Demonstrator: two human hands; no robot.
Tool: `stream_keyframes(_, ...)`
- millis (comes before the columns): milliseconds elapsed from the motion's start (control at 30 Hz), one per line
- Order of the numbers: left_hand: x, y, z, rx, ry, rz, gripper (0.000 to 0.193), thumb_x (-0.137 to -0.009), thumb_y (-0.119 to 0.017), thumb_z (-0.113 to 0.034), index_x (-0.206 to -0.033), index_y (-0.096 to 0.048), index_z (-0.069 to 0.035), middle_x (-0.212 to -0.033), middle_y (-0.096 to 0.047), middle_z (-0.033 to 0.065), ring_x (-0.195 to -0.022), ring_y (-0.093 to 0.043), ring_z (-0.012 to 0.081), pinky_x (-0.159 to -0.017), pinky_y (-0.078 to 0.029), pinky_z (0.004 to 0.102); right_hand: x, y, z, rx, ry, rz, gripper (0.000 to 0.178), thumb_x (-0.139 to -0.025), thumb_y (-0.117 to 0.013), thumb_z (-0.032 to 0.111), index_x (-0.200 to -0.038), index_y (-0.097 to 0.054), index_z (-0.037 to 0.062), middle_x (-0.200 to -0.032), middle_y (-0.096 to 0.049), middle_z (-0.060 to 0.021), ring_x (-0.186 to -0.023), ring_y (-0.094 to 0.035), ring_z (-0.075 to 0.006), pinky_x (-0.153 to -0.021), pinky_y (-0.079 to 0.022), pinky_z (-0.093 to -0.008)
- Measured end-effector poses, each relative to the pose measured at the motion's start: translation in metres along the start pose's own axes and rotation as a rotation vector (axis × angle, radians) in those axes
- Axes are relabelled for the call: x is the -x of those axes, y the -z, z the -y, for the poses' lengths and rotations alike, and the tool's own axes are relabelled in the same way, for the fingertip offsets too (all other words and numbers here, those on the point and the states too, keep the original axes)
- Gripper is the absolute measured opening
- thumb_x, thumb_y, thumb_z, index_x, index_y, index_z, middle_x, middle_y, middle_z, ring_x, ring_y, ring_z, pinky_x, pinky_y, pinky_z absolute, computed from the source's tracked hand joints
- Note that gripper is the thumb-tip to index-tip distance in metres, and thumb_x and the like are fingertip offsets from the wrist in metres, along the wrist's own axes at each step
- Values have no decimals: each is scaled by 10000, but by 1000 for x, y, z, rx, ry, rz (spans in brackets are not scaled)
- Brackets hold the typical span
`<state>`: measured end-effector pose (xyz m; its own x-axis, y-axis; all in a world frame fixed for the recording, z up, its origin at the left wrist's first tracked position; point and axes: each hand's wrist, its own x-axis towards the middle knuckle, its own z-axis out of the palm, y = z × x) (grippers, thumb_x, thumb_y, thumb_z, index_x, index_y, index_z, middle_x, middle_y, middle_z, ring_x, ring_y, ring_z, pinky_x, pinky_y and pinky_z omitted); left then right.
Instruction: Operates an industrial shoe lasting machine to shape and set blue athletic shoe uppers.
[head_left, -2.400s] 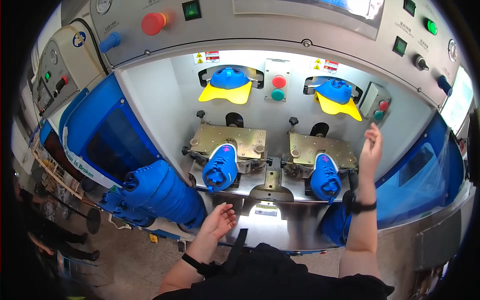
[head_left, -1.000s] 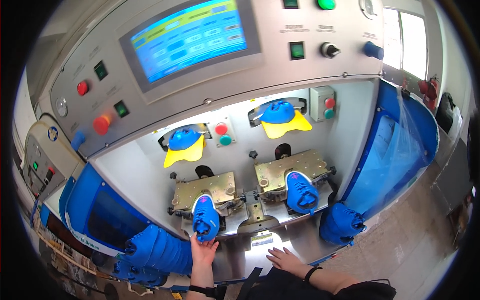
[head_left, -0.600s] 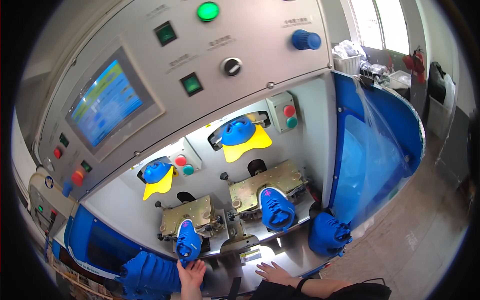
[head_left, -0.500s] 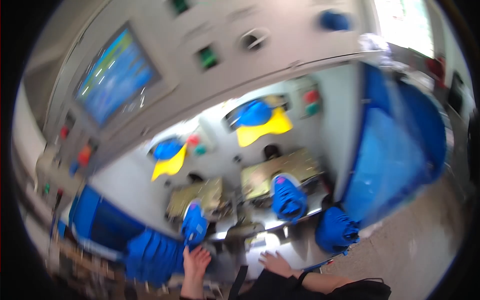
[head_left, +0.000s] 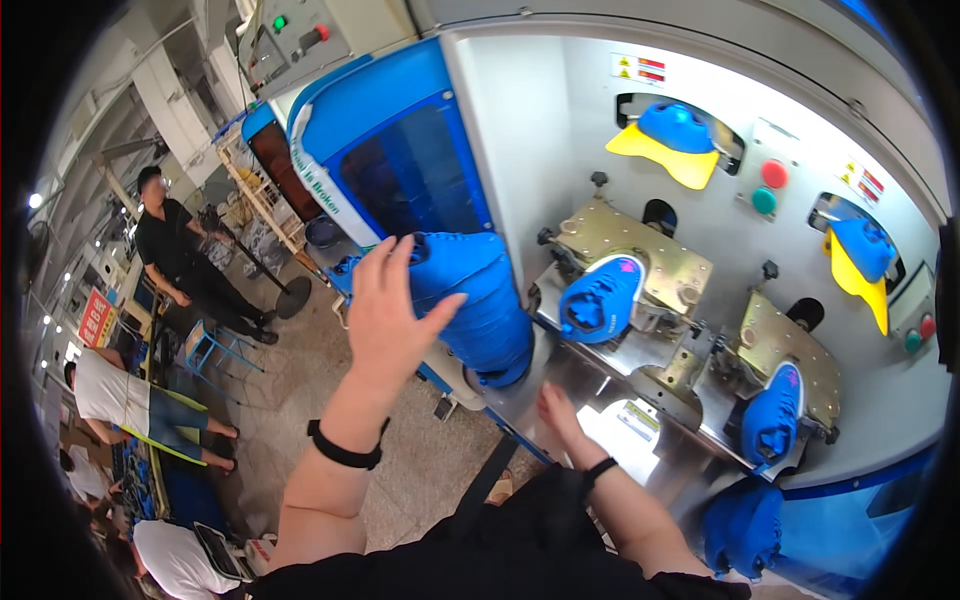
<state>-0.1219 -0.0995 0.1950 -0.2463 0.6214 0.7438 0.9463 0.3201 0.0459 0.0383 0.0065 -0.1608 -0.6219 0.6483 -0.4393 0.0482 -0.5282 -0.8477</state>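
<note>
The left hand (head_left: 387, 325) spreads released fingers at nine o'clock of the stack of blue uppers (head_left: 487, 312), contact unclear; the right hand (head_left: 562, 415) curls, grip hidden. From it, the left shoe (head_left: 600, 300) at one o'clock and right shoe (head_left: 770, 422) at three already sit loaded; the stack does not.

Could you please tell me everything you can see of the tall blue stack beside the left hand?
The stack is a column of blue shoe uppers nested together, their overlapping edges forming bands along its side. The material looks like soft fabric. It rises from the metal ledge, in front of the blue door, and looks tilted, though the lens bends edges. The open left hand partly covers it; whether they touch is unclear.
</note>
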Motion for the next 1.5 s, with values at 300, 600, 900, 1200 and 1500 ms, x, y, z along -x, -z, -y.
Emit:
stream_keyframes(300,3,-32,27,242,-36,68,556,-630,-846,-362,-1023,-586,-66,-1246,-485,178,-1086,-502,385,-924,-449,459,-69,-62,67,-409,-160,141,716,-926,-498,614,-1404,-446,83,-1368,-534,-115,-1154,-564,-237,-919,-471,-384)
stream_keyframes(600,31,-19,44,432,76,80,413,-715,-754,-393,-1018,-603,-157,-1294,-514,93,-1080,-508,367,-847,-513,412,-62,-140,52,-357,-156,478,538,-995,-526,354,-1418,-407,44,-1398,-511,-116,-1224,-531,-246,-1032,-426,-447)
stream_keyframes(900,159,129,34,410,260,-3,719,-652,-832,-377,-1298,-572,-194,-1350,-488,165,-1094,-557,353,-886,-524,403,-20,-178,-6,-111,-209,753,529,-981,-554,316,-1407,-417,33,-1389,-519,-116,-1219,-535,-245,-1037,-422,-438)
stream_keyframes(1200,309,306,-6,-96,558,9,729,-687,-815,-437,-1332,-561,-211,-1351,-479,145,-1097,-582,305,-807,-570,344,135,-304,-157,139,-422,1222,522,-968,-583,278,-1396,-426,23,-1380,-526,-116,-1214,-539,-244,-1041,-417,-429)
stream_keyframes(1500,497,518,-57,-668,990,-231,722,-598,-883,-383,-1240,-634,-167,-1218,-532,166,-1049,-586,314,-838,-539,381,373,-428,-337,289,-482,1574,517,-954,-611,240,-1385,-436,13,-1371,-534,-116,-1209,-542,-243,-1046,-413,-420)
